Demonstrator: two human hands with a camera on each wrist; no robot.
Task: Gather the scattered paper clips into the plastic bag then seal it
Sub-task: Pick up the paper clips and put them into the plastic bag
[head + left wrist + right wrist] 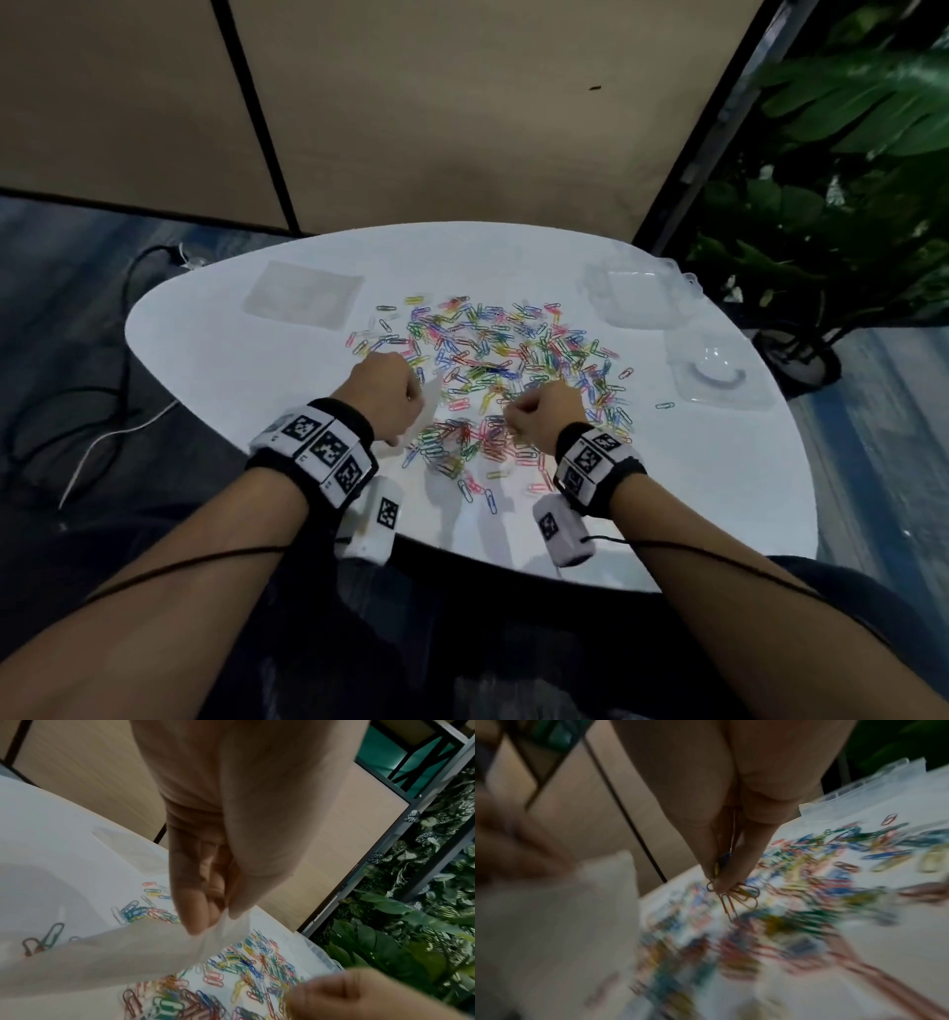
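Status: early stage. My left hand (205,874) pinched the mouth edge of the plastic bag (107,953) between thumb and fingertips, holding it just left of the paper clips (493,360). Through the film I judged two or three clips were already inside. My right hand (731,841) was closed on a small bunch of clips (736,894), lifted just above the pile's near edge, close to the bag. Nearly the whole pile lay loose. Remaining: most of the gathering, then sealing.

Surface: a white rounded table (215,360). Beyond the pile to the left lay a flat clear sleeve (303,293); to the right, clear plastic containers (637,298). Behind the pile stood tan wall panels (462,103); to its right, a leafy plant (847,180). Cables (102,401) lay on the floor, left of the pile.
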